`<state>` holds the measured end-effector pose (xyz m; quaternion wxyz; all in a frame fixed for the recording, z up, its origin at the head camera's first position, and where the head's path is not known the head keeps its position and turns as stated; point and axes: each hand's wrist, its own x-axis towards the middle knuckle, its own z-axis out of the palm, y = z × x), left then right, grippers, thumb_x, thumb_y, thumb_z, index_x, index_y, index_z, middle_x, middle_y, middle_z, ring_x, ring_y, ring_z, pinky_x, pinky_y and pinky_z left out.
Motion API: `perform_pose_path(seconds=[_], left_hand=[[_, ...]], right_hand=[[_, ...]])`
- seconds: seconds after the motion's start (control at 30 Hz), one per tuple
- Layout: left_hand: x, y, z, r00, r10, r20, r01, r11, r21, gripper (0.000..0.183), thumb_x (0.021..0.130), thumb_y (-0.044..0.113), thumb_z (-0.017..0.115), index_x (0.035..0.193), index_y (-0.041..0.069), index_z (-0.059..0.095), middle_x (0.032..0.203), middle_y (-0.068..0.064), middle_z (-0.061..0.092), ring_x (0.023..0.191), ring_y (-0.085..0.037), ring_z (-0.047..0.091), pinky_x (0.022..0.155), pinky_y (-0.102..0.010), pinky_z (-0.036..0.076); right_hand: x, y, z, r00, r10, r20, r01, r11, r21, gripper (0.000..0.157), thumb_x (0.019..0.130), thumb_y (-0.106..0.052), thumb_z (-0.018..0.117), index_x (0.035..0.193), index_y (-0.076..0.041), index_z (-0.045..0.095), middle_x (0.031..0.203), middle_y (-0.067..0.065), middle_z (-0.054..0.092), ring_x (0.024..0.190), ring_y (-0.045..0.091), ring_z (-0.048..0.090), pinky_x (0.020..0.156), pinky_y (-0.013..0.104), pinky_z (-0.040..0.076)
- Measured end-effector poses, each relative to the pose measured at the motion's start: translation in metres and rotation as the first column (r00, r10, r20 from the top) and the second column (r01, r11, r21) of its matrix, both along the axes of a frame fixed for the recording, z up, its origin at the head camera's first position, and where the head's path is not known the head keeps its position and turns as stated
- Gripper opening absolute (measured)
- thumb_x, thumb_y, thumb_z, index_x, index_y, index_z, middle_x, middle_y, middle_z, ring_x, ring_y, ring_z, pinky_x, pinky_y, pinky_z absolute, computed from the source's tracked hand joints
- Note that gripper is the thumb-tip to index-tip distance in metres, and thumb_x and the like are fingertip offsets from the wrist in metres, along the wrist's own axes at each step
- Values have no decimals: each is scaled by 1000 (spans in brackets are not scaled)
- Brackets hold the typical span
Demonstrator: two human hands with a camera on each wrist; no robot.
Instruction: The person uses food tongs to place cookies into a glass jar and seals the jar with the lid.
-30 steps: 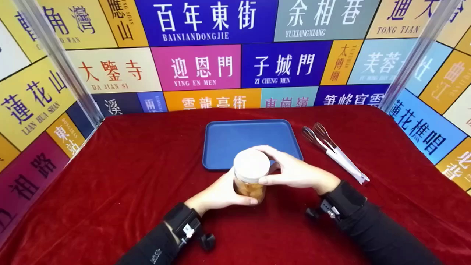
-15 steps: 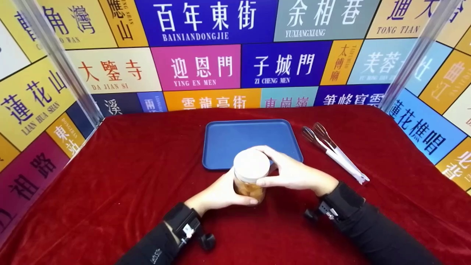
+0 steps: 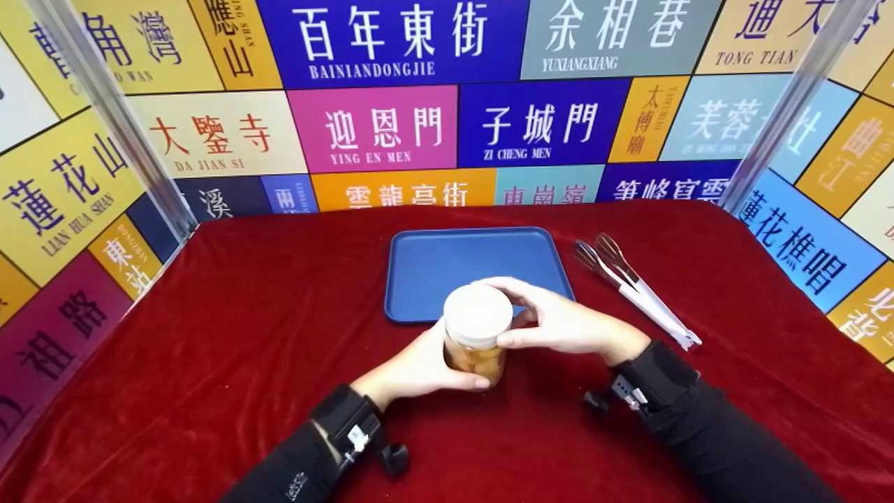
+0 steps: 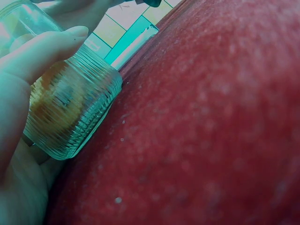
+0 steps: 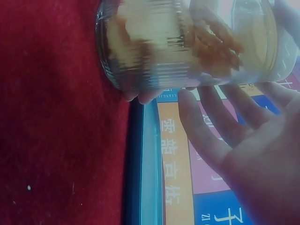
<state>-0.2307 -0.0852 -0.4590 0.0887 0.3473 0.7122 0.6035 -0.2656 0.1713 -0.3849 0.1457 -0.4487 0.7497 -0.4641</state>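
A ribbed clear jar (image 3: 476, 362) with a white lid (image 3: 478, 314) stands upright at the near edge of the tray. Golden-brown ring-like food pieces show through its wall in the left wrist view. My left hand (image 3: 412, 369) grips the jar's lower body from the left, thumb across the front. On the other side my right hand (image 3: 562, 327) holds the lid's rim, with the thumb in front and fingers curving round behind. In the right wrist view the jar (image 5: 150, 47) appears sideways; the right fingers reach toward its lid end.
A blue tray (image 3: 447, 262) lies behind the jar. To its right lie tongs (image 3: 642, 297) with white handles and brown tips. Red cloth (image 3: 279, 314) covers the table. Behind stands a wall of colourful sign panels (image 3: 377, 129), with clear posts at both sides.
My right hand has turned slightly at the lid, its thumb shifting a little left and then back right. My left hand and the jar have stayed in place.
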Motion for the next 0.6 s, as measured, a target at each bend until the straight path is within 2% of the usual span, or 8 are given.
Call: perform_pose_path(seconds=[0.3,0.6], left_hand=[[-1,0,-1,1000,6,-2,-6,1000,1,100,79,8,95,159,14,36,147,2,58,138,-16,54,122,-36,37],[0,-1,0,1000,12,-14,-12,1000,-16,98,79,10,95,158,13,37,144,1,59,136,-16,55,121,-35,38]], right_hand=[[3,-2,1,999,-39,-19,39,999,15,75,95,-23,83,159,-19,44,152,-1,55,135,21,53,96,52,59],[12,-11,0,981,-157,-109,163,986,41,77,89,-31,89,153,-18,49,143,-3,62,129,19,58,96,47,58]])
